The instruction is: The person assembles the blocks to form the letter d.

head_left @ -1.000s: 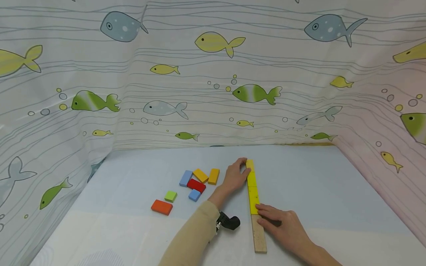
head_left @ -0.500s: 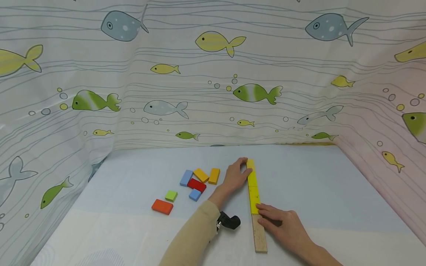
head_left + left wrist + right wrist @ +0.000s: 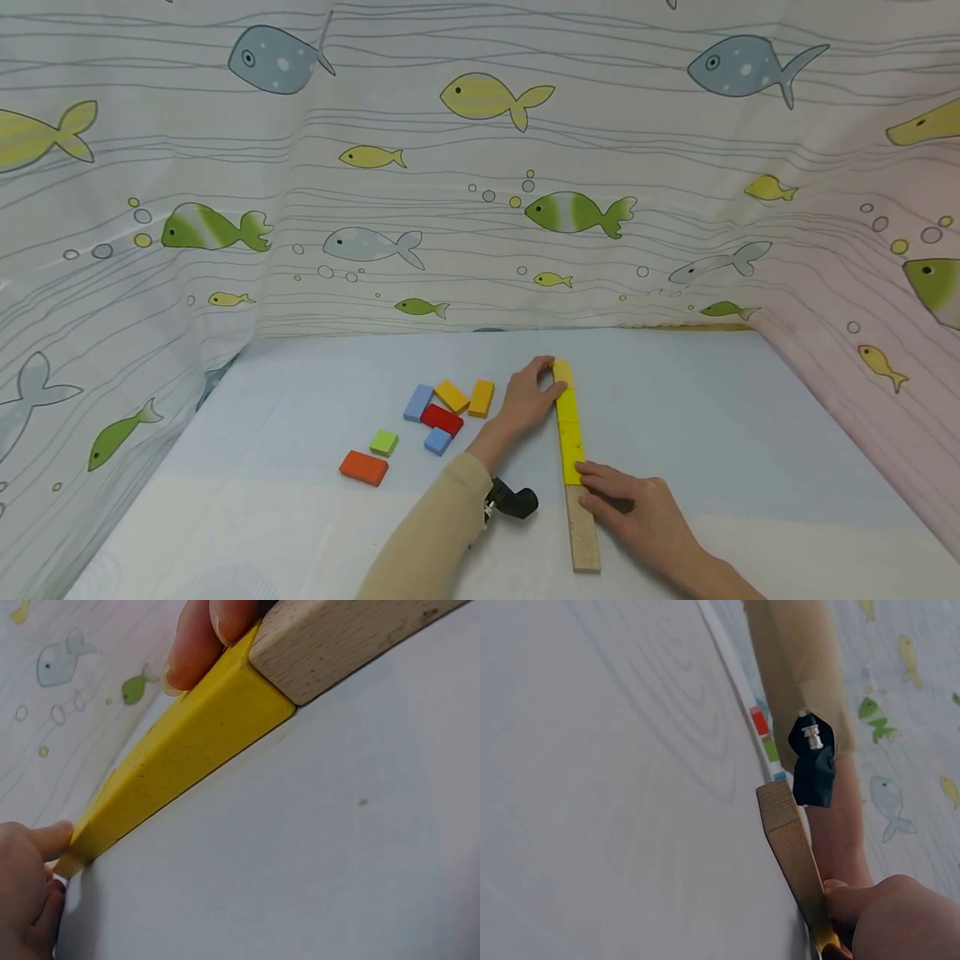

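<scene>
Fish-printed sheeting [image 3: 450, 46] closes off the back and both sides of a pale surface [image 3: 750, 425]. On it, one straight row of blocks [image 3: 571, 446] lies between the two hands, its long axis running away from the person and leaning slightly left at the far end.

The left hand [image 3: 522, 402] touches that far end from the left, thumb on the side and a finger at the corner. The right hand [image 3: 648, 510] is nearer the join between yellow and wood, its thumb and finger resting against the row from the right. Neither looks wrapped round a block: the fingers are loosely bent and only in contact.

By the seams, three yellow blocks [image 3: 567, 407] stretch between the two grips, and one plain wooden block [image 3: 582, 540] reaches back past the right hand, end to end with them.

Left of the left hand, well apart from the row, lie seven loose blocks: two blue [image 3: 418, 403], two amber [image 3: 482, 398], one red [image 3: 442, 419], one green [image 3: 384, 442] and one orange [image 3: 364, 468]. Behind the left hand come one black wrist device [image 3: 516, 502] and one beige sleeve [image 3: 435, 527].
</scene>
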`<state>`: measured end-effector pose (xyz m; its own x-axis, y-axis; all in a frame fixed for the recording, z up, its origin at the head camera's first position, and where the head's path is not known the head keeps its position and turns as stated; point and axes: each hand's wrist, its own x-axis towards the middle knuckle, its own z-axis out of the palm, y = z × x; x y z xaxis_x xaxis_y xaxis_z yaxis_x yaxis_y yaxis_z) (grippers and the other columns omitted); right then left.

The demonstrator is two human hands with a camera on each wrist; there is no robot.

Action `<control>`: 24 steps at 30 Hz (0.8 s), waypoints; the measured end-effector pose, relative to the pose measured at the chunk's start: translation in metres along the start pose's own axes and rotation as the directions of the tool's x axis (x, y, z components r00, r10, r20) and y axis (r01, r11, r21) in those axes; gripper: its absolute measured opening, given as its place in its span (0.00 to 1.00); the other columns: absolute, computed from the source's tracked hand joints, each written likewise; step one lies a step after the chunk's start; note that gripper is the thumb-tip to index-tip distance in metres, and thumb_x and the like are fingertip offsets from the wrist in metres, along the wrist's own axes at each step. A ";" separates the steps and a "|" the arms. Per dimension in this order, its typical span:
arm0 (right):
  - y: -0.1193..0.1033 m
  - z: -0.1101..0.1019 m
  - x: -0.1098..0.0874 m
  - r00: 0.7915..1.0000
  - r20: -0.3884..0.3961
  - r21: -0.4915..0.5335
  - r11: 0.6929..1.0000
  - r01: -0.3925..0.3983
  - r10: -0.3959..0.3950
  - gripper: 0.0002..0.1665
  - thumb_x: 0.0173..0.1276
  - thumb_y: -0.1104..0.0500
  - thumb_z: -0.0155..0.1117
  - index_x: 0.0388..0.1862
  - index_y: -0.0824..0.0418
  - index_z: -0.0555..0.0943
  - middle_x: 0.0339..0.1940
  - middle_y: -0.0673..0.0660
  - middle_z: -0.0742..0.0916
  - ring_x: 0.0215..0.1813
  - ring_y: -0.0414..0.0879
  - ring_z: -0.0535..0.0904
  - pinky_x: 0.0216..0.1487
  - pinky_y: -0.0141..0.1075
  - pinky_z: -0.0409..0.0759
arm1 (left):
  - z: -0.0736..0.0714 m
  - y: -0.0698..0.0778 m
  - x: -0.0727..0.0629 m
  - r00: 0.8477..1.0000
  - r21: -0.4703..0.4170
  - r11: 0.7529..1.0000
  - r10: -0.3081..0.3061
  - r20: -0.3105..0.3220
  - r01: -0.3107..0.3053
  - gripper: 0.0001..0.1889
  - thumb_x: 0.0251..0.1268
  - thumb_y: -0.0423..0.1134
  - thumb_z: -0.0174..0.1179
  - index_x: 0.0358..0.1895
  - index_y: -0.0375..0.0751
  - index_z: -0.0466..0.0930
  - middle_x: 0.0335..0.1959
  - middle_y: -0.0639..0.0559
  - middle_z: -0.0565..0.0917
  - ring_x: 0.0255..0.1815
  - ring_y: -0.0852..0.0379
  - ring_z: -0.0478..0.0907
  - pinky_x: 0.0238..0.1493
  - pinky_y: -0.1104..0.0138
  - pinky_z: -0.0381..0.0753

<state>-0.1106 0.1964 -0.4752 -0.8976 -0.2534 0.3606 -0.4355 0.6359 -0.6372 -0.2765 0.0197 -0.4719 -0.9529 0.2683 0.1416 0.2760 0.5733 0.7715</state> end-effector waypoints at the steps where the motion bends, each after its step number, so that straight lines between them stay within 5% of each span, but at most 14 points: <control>1: 0.000 0.000 0.000 1.000 0.001 0.000 1.000 0.000 0.000 0.18 0.60 0.50 0.76 0.50 0.51 0.89 0.54 0.39 0.87 0.56 0.38 0.84 0.52 0.35 0.85 | 0.000 0.000 0.000 1.000 -0.004 1.000 -0.002 -0.001 0.002 0.27 0.74 0.46 0.58 0.72 0.44 0.67 0.68 0.49 0.76 0.69 0.52 0.72 0.72 0.57 0.69; 11: 0.000 0.001 0.000 1.000 -0.017 -0.009 1.000 0.021 -0.021 0.18 0.60 0.51 0.76 0.50 0.52 0.89 0.53 0.40 0.88 0.56 0.39 0.84 0.51 0.36 0.85 | -0.004 0.000 0.000 1.000 0.014 0.999 0.028 0.008 -0.029 0.25 0.74 0.44 0.58 0.70 0.43 0.69 0.67 0.47 0.77 0.69 0.51 0.73 0.70 0.57 0.72; 18: 0.001 0.001 -0.001 0.997 -0.040 -0.025 0.998 0.058 -0.059 0.18 0.60 0.52 0.76 0.49 0.52 0.89 0.53 0.41 0.88 0.55 0.40 0.85 0.52 0.23 0.80 | -0.011 -0.007 -0.007 0.999 0.023 0.999 0.038 -0.015 -0.037 0.25 0.72 0.46 0.59 0.70 0.46 0.70 0.67 0.48 0.78 0.68 0.50 0.75 0.68 0.56 0.74; 24: 0.001 0.000 -0.001 0.998 -0.030 -0.019 0.998 0.058 -0.058 0.18 0.61 0.51 0.75 0.50 0.52 0.89 0.54 0.41 0.87 0.55 0.40 0.84 0.51 0.35 0.85 | -0.030 -0.005 -0.028 0.999 0.010 1.000 0.008 0.044 -0.009 0.26 0.72 0.48 0.59 0.70 0.48 0.71 0.68 0.50 0.76 0.67 0.49 0.74 0.67 0.55 0.75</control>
<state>-0.1103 0.1973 -0.4759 -0.8682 -0.2679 0.4177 -0.4853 0.6338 -0.6023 -0.2551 -0.0141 -0.4608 -0.9441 0.3068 0.1206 0.2856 0.5785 0.7641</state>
